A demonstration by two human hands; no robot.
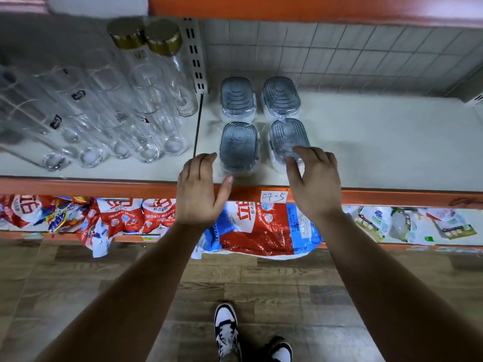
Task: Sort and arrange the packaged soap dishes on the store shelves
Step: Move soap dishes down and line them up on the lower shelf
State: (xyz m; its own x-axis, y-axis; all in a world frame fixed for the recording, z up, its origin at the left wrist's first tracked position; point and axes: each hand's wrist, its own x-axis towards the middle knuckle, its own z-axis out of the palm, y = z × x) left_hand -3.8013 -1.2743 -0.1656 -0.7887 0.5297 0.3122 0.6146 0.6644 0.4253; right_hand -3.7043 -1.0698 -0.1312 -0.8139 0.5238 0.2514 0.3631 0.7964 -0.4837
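Observation:
Several grey soap dishes in clear plastic wrap stand in two rows on the white shelf (366,142). The back pair are one dish (237,97) and another (281,99); the front pair are the front left dish (239,146) and the front right dish (286,137). My left hand (200,188) hovers with relaxed fingers just left of the front left dish, its thumb near the dish's front edge. My right hand (313,176) has its fingers curved over the near right side of the front right dish and touches its wrap.
Clear glass jars (112,118), two of them with gold lids (145,35), fill the shelf's left part beyond a thin black divider (197,124). The orange shelf edge (392,198) bears a "04-5" label (274,196). Detergent bags (256,228) lie on the lower shelf.

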